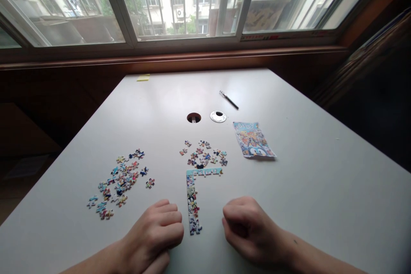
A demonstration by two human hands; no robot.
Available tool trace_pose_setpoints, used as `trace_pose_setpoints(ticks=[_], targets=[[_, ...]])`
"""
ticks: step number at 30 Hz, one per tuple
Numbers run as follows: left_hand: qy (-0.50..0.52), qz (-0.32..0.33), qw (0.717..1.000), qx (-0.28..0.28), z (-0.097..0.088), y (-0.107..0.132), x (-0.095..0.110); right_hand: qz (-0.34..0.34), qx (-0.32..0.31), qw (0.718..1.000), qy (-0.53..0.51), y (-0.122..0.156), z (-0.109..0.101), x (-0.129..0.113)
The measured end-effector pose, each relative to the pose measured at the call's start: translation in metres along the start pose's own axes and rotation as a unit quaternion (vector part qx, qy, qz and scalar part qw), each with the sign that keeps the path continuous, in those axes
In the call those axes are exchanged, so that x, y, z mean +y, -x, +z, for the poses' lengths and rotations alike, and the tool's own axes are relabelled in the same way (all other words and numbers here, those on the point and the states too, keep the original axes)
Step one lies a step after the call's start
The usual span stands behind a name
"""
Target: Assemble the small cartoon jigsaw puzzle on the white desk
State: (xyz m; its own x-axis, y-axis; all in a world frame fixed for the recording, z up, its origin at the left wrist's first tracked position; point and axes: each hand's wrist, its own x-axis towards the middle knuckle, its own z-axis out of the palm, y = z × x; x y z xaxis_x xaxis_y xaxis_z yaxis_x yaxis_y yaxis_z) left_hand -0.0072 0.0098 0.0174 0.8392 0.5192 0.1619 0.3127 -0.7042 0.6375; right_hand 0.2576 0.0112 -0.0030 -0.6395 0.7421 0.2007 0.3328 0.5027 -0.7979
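My left hand (157, 229) rests on the table as a loose fist, knuckles up, just left of an L-shaped strip of joined jigsaw pieces (193, 205). On the other side of that strip lies my right hand (250, 227), also curled into a fist, with a hollow showing inside and nothing seen in it. The strip's upper arm (205, 172) is light blue along its edge. Beyond it, a small heap of loose puzzle pieces (207, 157) lies close by. A larger heap of loose pieces (123, 180) is spread to the left of my left hand.
A creased picture sheet (254, 139) lies right of the small heap. Farther back are a pen (229, 99), a round silver cover (218, 116) and a cable hole (194, 117) in the white table (305, 171). A yellow slip (143, 77) lies near the back edge, below a barred window.
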Motion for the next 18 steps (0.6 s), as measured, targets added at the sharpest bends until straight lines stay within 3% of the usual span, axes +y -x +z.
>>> trace_pose_setpoints(ticks=[18], targets=[[0.015,-0.011,1.000,0.003,0.015,0.007,-0.012,-0.001,-0.011,1.000,-0.001,0.000,0.000,-0.001]])
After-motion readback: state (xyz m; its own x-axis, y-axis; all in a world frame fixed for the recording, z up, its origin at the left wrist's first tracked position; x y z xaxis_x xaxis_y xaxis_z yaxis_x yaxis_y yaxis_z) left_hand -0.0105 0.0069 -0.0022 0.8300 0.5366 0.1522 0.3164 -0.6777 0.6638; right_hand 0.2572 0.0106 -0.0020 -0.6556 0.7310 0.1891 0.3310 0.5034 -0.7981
